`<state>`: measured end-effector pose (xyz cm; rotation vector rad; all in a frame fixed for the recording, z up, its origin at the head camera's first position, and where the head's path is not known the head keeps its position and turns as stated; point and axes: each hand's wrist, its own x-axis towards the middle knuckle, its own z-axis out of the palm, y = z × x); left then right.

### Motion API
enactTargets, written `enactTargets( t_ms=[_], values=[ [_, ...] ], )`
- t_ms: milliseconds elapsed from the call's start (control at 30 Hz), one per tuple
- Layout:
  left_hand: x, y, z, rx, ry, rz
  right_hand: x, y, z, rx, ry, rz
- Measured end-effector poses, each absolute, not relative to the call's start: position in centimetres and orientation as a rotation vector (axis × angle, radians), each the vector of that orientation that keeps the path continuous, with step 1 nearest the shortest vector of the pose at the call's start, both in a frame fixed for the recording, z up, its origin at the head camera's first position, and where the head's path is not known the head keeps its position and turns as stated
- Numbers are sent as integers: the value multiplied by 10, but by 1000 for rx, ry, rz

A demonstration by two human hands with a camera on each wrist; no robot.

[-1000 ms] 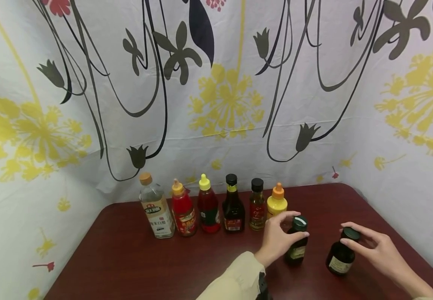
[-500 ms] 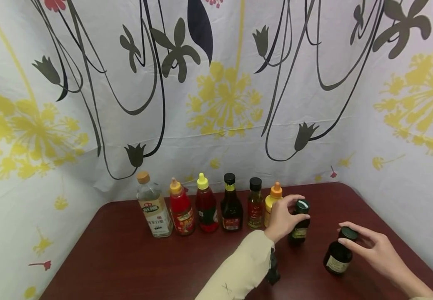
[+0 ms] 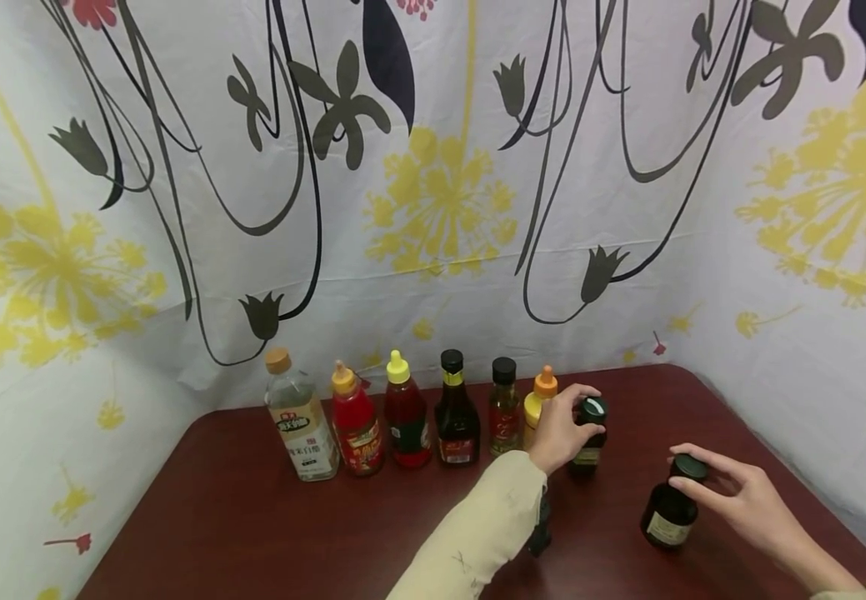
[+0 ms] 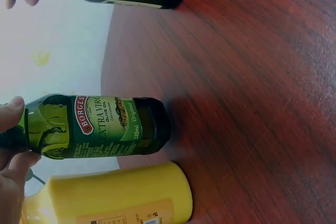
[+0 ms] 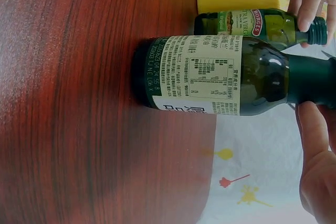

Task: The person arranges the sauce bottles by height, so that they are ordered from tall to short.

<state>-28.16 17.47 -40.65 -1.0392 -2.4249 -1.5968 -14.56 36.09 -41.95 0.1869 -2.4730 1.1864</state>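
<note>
My left hand (image 3: 558,429) pinches the neck of a small green glass olive oil bottle (image 4: 105,127) between thumb and fingers. The bottle stands upright at the right end of the row, with its Borges label in the left wrist view. Close beside it is a yellow squeeze bottle (image 4: 115,195) with an orange tip, partly hidden by the hand in the head view. Nearer the front right, my right hand (image 3: 755,504) grips a second dark green bottle (image 5: 210,77) by its neck and green cap. That bottle is upright too, its pale back label showing in the right wrist view.
Left of the yellow bottle runs a row: a clear vinegar bottle (image 3: 311,450), a red squeeze bottle (image 3: 357,437), a dark red squeeze bottle (image 3: 407,429), a dark sauce bottle (image 3: 458,425) and a small black-capped bottle (image 3: 504,417). A patterned cloth (image 3: 433,325) hangs behind the table (image 3: 252,533).
My left hand has carried the olive oil bottle back and toward the yellow bottle, to the row's end. My right hand keeps its grip on the other bottle; the head view has shifted slightly.
</note>
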Motion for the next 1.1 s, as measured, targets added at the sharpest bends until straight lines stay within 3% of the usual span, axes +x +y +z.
enactTargets(
  t_ms=[1100],
  values=[
    [-296, 190, -419, -997, -2483, -1442, -145, 360, -420, 214, -2466, 1160]
  ],
)
